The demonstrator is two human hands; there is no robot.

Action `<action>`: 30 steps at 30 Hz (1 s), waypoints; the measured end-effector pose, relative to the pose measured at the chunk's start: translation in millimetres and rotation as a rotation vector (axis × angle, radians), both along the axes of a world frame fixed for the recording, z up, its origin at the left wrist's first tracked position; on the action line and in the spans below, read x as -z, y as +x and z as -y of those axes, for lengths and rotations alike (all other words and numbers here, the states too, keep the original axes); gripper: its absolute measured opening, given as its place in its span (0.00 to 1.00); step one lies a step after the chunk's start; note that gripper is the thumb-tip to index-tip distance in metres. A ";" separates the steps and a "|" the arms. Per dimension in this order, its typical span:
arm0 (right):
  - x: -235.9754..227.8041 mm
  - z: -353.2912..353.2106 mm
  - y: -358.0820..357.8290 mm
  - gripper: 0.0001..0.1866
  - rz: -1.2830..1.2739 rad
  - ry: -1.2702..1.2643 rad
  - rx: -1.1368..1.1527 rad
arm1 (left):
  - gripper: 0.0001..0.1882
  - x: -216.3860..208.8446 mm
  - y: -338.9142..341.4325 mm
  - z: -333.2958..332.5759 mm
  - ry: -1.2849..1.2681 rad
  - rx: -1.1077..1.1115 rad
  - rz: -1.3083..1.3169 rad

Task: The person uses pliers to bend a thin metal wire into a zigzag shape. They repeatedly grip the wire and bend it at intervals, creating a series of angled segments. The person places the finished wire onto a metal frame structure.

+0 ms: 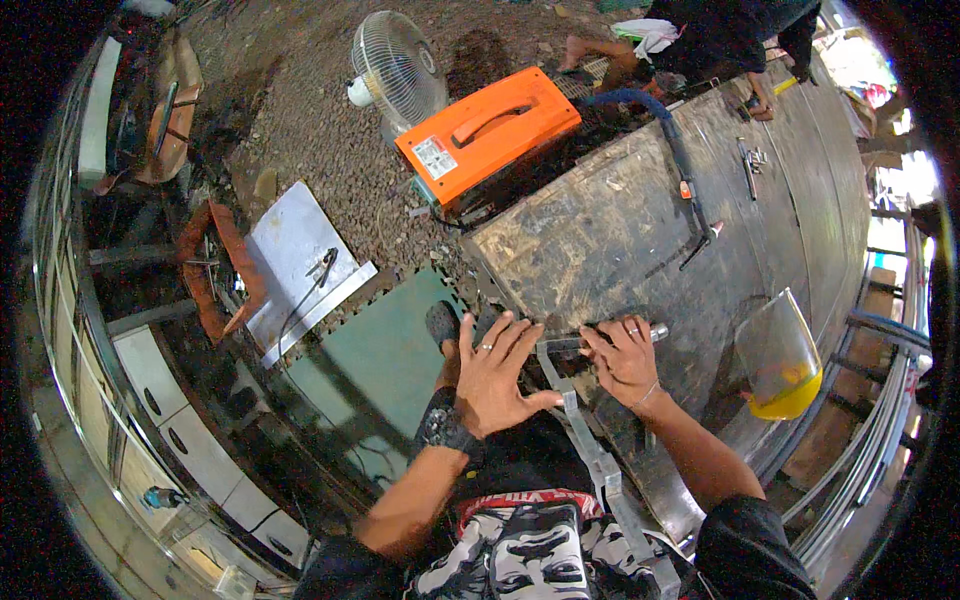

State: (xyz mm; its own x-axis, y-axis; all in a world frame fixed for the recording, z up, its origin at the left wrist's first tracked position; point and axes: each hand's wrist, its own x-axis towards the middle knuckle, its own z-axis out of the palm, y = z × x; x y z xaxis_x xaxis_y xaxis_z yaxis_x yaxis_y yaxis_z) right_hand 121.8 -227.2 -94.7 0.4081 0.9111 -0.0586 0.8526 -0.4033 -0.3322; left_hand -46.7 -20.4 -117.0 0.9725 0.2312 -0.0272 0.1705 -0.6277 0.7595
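Head view, lower middle of the frame: left hand [495, 375] spread flat, fingers fanned, palm down on the near edge of the worktop [620, 230] and partly over a flat metal strip frame [585, 440], thumb tip touching the strip. Right hand [625, 358] just to the right, fingers curled around a short grey cylindrical tool [650, 331] and pressing it down beside the frame's upper corner; whether also pinching the strip itself, cannot tell. Frame running from that corner down toward the lower edge, over the lap, overhanging the worktop edge. Judged stiff and springy rather than soft: thin bare steel bar, light for its length, likely to swing or twist if lifted by one end, edges and weld joints probably sharp or rough. Best held flat on the faces near a joint, one hand at the corner and one further down the long run, away from cut ends. Smooth metal, somewhat slippery under a flat palm. Elsewhere: orange box-shaped machine [490, 140] with handle at upper centre, white fan [398, 68] behind it, yellow-rimmed clear face shield [782, 360] at right, green mat [385, 350] on the ground at left, another person [700, 40] at the top edge.
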 end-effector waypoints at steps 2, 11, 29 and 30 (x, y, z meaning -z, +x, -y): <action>-1.9 -0.9 0.8 0.24 -0.002 -0.005 -0.005 | 0.43 3.3 3.4 -6.4 -0.011 0.088 0.027; -1.4 -2.2 -1.0 0.22 0.003 -0.014 0.023 | 0.25 51.7 -1.9 5.1 0.016 0.127 0.034; -46.0 -18.6 -25.1 0.27 -0.147 0.082 0.046 | 0.36 55.8 -2.0 1.0 -0.025 0.127 0.131; -37.8 -2.8 -27.3 0.27 -0.053 0.062 0.195 | 0.35 56.7 -2.2 2.5 -0.012 0.113 0.172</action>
